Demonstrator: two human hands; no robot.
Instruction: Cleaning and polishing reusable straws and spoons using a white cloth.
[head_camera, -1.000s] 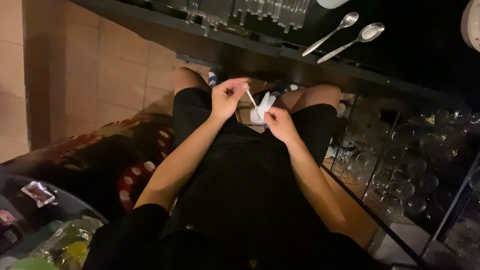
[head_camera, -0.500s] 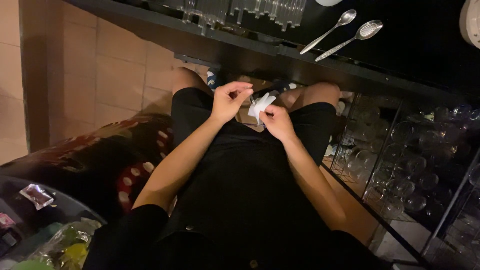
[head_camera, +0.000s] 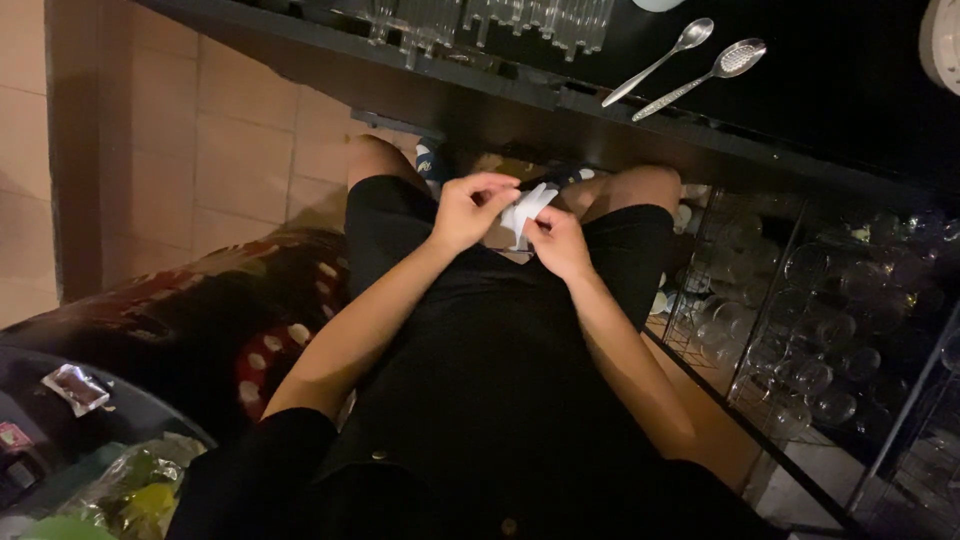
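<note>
Head view: a black worktop carries two metal spoons above a tan tiled floor; glasses fill a wire rack at right. Over the lap, a small crumpled white paper sits pinched between left hand and right hand, each grip narrow on it.

The left hand and right hand meet over the lap, both pinching a small paper packet between them. Beyond the hands runs a counter; on it, two spoons lie right of the hands. Racked glasses sit lower right; a patterned cushion lies left.
</note>
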